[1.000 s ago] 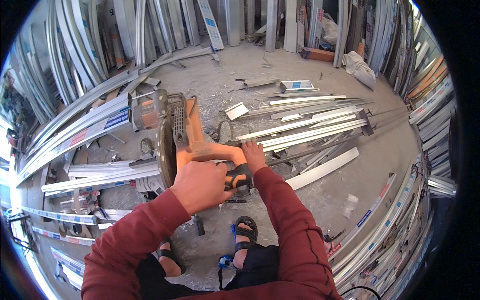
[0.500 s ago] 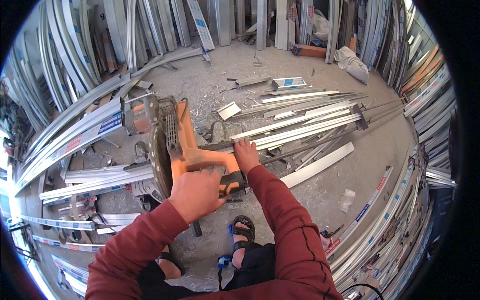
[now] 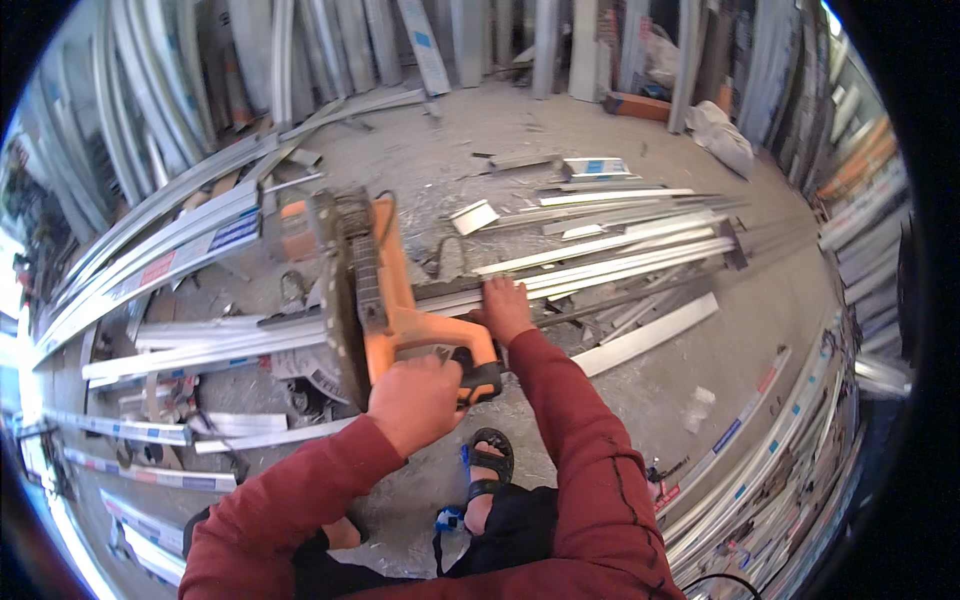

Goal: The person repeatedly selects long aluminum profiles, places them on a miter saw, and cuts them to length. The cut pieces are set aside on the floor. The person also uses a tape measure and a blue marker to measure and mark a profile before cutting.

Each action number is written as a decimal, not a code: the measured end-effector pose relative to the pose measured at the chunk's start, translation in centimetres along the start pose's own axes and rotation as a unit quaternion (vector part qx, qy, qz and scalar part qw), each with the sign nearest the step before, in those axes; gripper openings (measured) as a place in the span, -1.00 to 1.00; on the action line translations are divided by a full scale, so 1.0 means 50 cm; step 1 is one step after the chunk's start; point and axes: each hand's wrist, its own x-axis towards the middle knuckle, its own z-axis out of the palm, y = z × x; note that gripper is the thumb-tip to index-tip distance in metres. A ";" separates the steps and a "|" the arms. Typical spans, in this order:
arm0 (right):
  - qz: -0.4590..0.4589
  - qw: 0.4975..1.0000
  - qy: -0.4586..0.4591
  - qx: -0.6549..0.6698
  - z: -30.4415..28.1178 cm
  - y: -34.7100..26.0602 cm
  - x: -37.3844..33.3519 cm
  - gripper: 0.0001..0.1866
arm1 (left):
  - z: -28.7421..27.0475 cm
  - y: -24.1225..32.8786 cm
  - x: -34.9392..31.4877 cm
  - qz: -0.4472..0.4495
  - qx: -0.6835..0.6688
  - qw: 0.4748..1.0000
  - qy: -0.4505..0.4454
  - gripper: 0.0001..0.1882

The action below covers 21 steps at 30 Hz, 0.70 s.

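Note:
An orange and black chop saw (image 3: 385, 290) stands in front of me with its round blade upright on the left side of its body. My left hand (image 3: 415, 402) is closed around the saw's looped rear handle. My right hand (image 3: 506, 308) lies to the right of the handle, its fingers bent over a bundle of long silvery aluminium profiles (image 3: 625, 268). On the left of the blade, pale profiles (image 3: 210, 355) stretch away in line with the bundle. The saw body hides where the blade and the profiles meet.
Offcuts (image 3: 520, 162) and metal shavings litter the floor. Long profiles (image 3: 150, 270) lie at the left, more lie along the right (image 3: 770, 450), and others lean on the back wall (image 3: 465, 40). A white sack (image 3: 720, 138) and an orange-brown box (image 3: 638, 106) sit at the back right.
The whole view has shifted, so most things appear further right. The saw handle and my left hand sit slightly lower in it. My right hand has kept its hold on the profiles.

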 end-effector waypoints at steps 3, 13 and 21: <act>0.014 0.996 -0.071 0.058 -0.014 -0.020 0.015 -0.45 | 0.015 -0.023 -0.021 -0.007 -0.067 0.998 -0.005 -0.63; -0.075 0.996 -0.048 0.030 0.069 0.028 0.017 -0.50 | 0.082 -0.041 -0.044 -0.006 -0.109 0.993 0.041 -0.77; -0.116 0.985 0.039 0.125 -0.004 -0.044 0.002 -0.52 | -0.245 -0.147 -0.030 0.085 0.060 0.927 0.359 -0.93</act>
